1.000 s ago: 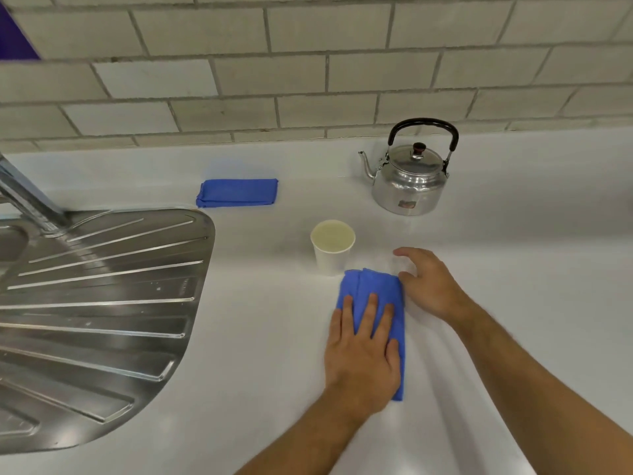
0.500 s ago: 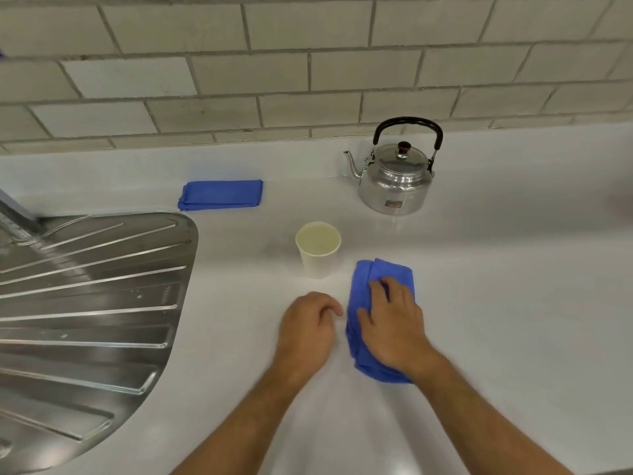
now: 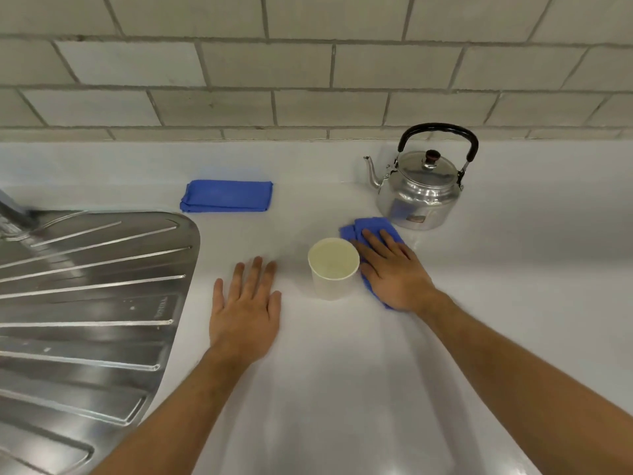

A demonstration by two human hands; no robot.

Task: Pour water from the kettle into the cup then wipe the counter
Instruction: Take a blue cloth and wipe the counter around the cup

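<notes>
A white paper cup point(image 3: 333, 269) holding liquid stands upright on the white counter point(image 3: 342, 389). Behind it to the right sits a steel kettle point(image 3: 419, 188) with a black handle, lid on, spout pointing left. My right hand point(image 3: 394, 272) presses flat on a blue cloth point(image 3: 371, 228) lying between the cup and the kettle; most of the cloth is hidden under the hand. My left hand point(image 3: 245, 305) rests flat on the bare counter left of the cup, fingers spread, holding nothing.
A second blue cloth point(image 3: 226, 195), folded, lies near the back of the counter. A steel sink drainboard point(image 3: 85, 303) fills the left side. A tiled wall point(image 3: 308, 80) runs along the back.
The cloth passed from my left hand to my right. My right hand has pushed it forward beside the cup toward the kettle. My left hand moved left and lies flat.
</notes>
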